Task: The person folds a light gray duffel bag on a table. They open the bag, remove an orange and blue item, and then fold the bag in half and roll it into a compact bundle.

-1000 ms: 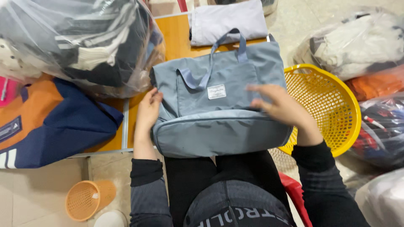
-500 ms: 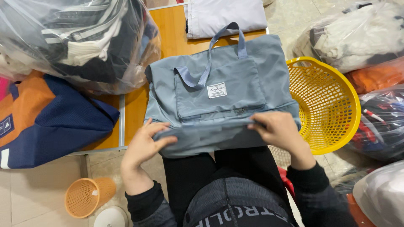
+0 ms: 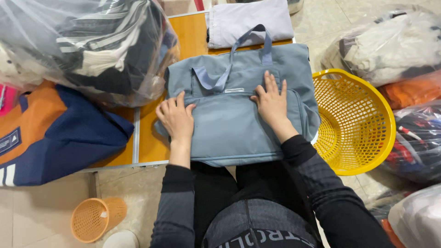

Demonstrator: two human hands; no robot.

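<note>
Blue-grey fabric bag (image 3: 239, 115) lies flat on the wooden tabletop (image 3: 151, 138), its near edge hanging slightly over the tabletop's front edge above the person's lap. It is a soft tote of smooth cloth, with a small pale label near its middle, a seam running across it side to side, and two darker blue strap handles (image 3: 229, 59) looping toward the far side. Its long axis runs left to right across the view, and the handled top end points away from the person. The left hand (image 3: 176, 118) rests palm down on the bag's left edge, fingers together and pointing away, holding nothing, only pressing on the cloth. The right hand (image 3: 272, 102) lies flat on the bag's upper right part, fingers slightly spread and pointing toward the handles, likewise open on the fabric. Both forearms, in dark sleeves, reach straight forward from the body. Just beyond the handles lies a folded pale lilac garment (image 3: 250, 20). A large clear plastic sack of clothes (image 3: 82, 46) sits at the left, touching the bag's corner, with an orange and navy bag (image 3: 50, 133) beside it. A yellow plastic basket (image 3: 358, 121) stands at the right, and a small orange basket (image 3: 94, 218) lies on the floor.
</note>
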